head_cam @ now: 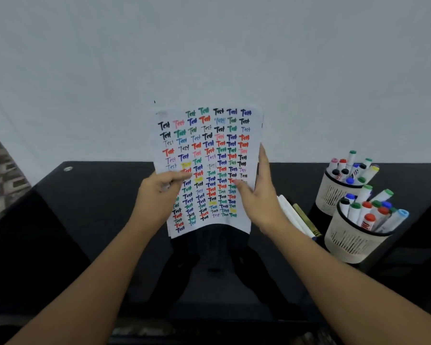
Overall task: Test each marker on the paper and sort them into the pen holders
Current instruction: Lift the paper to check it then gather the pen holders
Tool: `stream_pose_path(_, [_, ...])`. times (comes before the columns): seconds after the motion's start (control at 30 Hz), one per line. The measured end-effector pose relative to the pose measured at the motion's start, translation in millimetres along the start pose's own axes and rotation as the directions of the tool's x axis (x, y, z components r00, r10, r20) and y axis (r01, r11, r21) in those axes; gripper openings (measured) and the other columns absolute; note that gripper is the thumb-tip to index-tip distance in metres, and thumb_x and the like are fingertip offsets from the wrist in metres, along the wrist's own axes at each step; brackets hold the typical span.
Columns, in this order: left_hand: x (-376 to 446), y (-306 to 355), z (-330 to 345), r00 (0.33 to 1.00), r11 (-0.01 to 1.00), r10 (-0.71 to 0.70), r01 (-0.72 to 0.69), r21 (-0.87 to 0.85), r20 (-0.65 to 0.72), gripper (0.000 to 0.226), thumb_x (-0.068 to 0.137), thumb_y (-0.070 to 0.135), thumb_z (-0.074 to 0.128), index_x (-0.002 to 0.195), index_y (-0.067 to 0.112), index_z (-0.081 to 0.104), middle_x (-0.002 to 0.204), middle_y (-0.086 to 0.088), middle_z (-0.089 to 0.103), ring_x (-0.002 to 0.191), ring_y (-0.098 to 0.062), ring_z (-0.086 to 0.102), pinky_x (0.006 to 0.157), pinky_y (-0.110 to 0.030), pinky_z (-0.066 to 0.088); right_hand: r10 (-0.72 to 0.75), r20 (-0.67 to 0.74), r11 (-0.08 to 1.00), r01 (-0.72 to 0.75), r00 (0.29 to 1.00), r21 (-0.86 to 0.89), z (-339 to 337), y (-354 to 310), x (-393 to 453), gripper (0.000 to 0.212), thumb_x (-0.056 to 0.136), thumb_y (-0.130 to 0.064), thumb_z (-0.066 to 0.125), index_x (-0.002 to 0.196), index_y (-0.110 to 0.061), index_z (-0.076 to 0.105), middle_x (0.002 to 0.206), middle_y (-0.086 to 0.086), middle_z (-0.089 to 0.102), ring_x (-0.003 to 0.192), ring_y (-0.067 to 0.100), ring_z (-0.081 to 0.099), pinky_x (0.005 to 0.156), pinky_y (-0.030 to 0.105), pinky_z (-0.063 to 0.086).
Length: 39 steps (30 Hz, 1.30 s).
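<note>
White paper (207, 168) carries many-coloured "Test" rows; cream slotted holders (353, 241) on black table (97, 207).

Paper (209, 155) covered in coloured "Test" words is held upright; two marker-filled holders (334, 195) stand right

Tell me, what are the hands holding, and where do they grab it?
The white paper sheet covered in coloured "Test" words. The left hand pinches its left edge; the right hand supports its right edge, fingers straight.
</note>
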State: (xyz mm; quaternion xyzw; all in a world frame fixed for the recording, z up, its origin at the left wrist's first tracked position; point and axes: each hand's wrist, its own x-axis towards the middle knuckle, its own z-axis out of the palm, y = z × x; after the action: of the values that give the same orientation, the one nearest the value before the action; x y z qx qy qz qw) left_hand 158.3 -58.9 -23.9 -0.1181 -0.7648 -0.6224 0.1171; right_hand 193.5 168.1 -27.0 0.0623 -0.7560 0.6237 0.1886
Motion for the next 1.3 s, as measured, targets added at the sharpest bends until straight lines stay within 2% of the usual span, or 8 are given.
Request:
stream_pose_path(0.2, [-5, -2, 0, 1.0, 1.0, -0.017, 0.017, -0.022, -0.008, 0.023, 0.102, 0.018, 0.06, 0.109, 0.029, 0.079, 0.118, 0.014, 0.073, 0.116, -0.005, 0.065, 0.103, -0.04, 0.053, -0.266, 0.013, 0.944, 0.264, 0.964, -0.196, 3, 16, -10, 0.064, 0.11, -0.015, 0.048, 0.153, -0.057, 0.024, 0.154, -0.01, 0.045, 0.135, 0.011, 0.055, 0.101, 0.042, 0.058])
stream_pose_path(0.37, [-10, -10, 1, 0.999, 0.999, -0.047, 0.047, 0.02, -0.01, 0.024, 0.103, 0.02, 0.058, 0.106, 0.03, 0.08, 0.117, 0.012, 0.073, 0.107, -0.007, 0.069, 0.093, -0.042, 0.059, -0.301, 0.107, 0.853, 0.318, 0.947, -0.415, -1, 21, -19, 0.082, 0.11, -0.013, 0.045, 0.155, -0.065, 0.001, 0.126, -0.014, 0.049, 0.108, 0.004, 0.059, 0.091, 0.022, 0.054])
stream_pose_path(0.5, [-15, -15, 3, 0.996, 0.996, -0.083, 0.081, -0.043, -0.032, 0.023, 0.103, 0.017, 0.057, 0.107, 0.025, 0.079, 0.115, 0.009, 0.074, 0.105, -0.011, 0.071, 0.088, -0.039, 0.061, -0.282, 0.123, 0.867, 0.307, 0.952, -0.392, -3, 36, -22, 0.057, 0.105, 0.004, 0.049, 0.146, -0.035, 0.058, 0.127, -0.007, 0.055, 0.118, 0.001, 0.058, 0.104, 0.024, 0.052])
stream_pose_path(0.63, [-14, -12, 7, 0.998, 0.999, -0.015, 0.011, -0.05, -0.067, 0.024, 0.104, 0.015, 0.057, 0.108, 0.025, 0.078, 0.116, 0.009, 0.074, 0.11, -0.008, 0.068, 0.088, -0.026, 0.058, -0.271, 0.009, 0.893, 0.254, 0.963, -0.371, -3, 30, -11, 0.037, 0.107, -0.003, 0.051, 0.134, -0.02, 0.07, 0.118, -0.009, 0.064, 0.109, -0.007, 0.061, 0.097, 0.009, 0.048])
stream_pose_path(0.8, [-19, -30, 10, 0.995, 0.996, -0.086, 0.086, 0.012, -0.047, 0.03, 0.105, 0.014, 0.054, 0.103, 0.03, 0.079, 0.118, 0.014, 0.072, 0.115, -0.002, 0.064, 0.101, -0.037, 0.054, -0.152, 0.04, 0.933, 0.156, 0.988, -0.324, -6, 39, -15, 0.033, 0.108, -0.01, 0.051, 0.128, -0.025, 0.073, 0.124, -0.015, 0.066, 0.115, -0.015, 0.057, 0.098, 0.009, 0.045])
stream_pose_path(1.03, [-12, -4, 2, 0.991, 0.98, -0.133, 0.134, 0.146, -0.015, 0.022, 0.106, 0.018, 0.051, 0.11, 0.037, 0.062, 0.11, 0.01, 0.068, 0.081, -0.035, 0.071, 0.061, -0.053, 0.062, 0.155, 0.035, 0.97, -0.145, 0.987, -0.195, -8, 32, -6, 0.033, 0.108, -0.009, 0.048, 0.123, -0.03, 0.067, 0.127, -0.02, 0.063, 0.118, -0.001, 0.061, 0.101, 0.024, 0.053])
stream_pose_path(1.17, [-21, -19, 1, 0.958, 0.907, -0.282, 0.248, 0.34, 0.053, 0.023, 0.105, 0.017, 0.051, 0.119, 0.034, 0.047, 0.106, 0.001, 0.066, 0.075, -0.019, 0.074, 0.054, -0.034, 0.061, 0.326, 0.14, 0.887, -0.252, 0.935, -0.386, -7, 44, -22, 0.03, 0.109, -0.011, 0.048, 0.134, -0.022, 0.06, 0.135, -0.006, 0.059, 0.107, 0.005, 0.058, 0.075, 0.004, 0.046])
stream_pose_path(1.3, [-33, -48, 7, 0.928, 0.807, -0.363, 0.269, 0.526, 0.082, 0.027, 0.104, 0.018, 0.05, 0.123, 0.034, 0.04, 0.101, -0.003, 0.065, 0.073, -0.018, 0.073, 0.053, -0.032, 0.06, 0.361, 0.195, 0.754, -0.162, 0.912, -0.637, 0, 64, -39, 0.034, 0.109, -0.016, 0.048, 0.141, -0.023, 0.058, 0.139, 0.002, 0.056, 0.123, 0.017, 0.051, 0.094, 0.021, 0.042])
